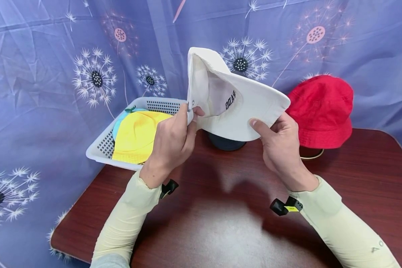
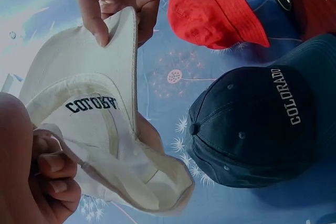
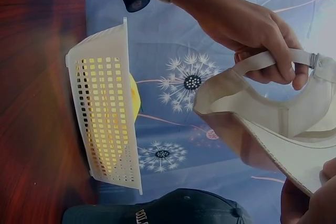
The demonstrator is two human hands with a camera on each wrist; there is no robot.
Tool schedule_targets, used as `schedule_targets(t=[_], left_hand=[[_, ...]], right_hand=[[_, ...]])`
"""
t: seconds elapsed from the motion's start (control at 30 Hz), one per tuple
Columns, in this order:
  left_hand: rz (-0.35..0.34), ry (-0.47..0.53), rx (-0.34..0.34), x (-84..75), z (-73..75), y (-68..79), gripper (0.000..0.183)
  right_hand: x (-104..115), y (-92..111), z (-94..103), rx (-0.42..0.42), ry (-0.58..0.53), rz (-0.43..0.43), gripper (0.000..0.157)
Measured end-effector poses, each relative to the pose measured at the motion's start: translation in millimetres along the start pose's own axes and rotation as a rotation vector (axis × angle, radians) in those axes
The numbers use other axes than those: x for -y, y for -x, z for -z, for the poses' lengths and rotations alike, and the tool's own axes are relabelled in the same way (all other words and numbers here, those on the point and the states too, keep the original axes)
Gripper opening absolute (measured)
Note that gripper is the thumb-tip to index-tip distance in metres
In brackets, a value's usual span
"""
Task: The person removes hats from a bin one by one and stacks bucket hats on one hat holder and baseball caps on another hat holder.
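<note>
Blue flowery cloth point(image 1: 47, 67) hangs behind the white cap point(image 1: 217, 91). The left hand point(image 1: 172, 139) grips its back strap point(image 3: 256, 62) and the right hand point(image 1: 281, 145) pinches its brim point(image 1: 251, 100), likely to spread it wide between them. Beyond the right hand, a red hat point(image 1: 323, 111) sits on a stand point(image 1: 313, 158), perhaps to keep its shape.
</note>
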State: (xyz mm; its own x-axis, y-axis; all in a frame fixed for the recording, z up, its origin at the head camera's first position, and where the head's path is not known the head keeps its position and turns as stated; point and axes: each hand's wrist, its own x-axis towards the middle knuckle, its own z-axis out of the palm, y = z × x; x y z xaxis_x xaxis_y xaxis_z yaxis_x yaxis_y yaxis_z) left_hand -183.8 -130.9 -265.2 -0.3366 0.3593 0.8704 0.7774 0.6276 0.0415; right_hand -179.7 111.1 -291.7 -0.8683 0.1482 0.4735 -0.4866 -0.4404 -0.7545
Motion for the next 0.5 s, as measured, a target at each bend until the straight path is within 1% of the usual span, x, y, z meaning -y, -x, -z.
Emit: schedule_targets(t=[0.13, 0.33, 0.5], left_hand=[[0.028, 0.017, 0.007, 0.8, -0.3, -0.3, 0.018], [0.067, 0.032, -0.017, 5.1, 1.4, -0.5, 0.018], [0.131, 0.031, -0.046, 10.9, 4.2, -0.5, 0.019]], right_hand=[[-0.3, -0.5, 0.2, -0.011, 0.009, 0.006, 0.043], [-1.0, -2.1, 1.7, -0.018, 0.014, 0.027, 0.041], [0.1, -4.3, 4.5, -0.02, 0.021, 0.039, 0.04]])
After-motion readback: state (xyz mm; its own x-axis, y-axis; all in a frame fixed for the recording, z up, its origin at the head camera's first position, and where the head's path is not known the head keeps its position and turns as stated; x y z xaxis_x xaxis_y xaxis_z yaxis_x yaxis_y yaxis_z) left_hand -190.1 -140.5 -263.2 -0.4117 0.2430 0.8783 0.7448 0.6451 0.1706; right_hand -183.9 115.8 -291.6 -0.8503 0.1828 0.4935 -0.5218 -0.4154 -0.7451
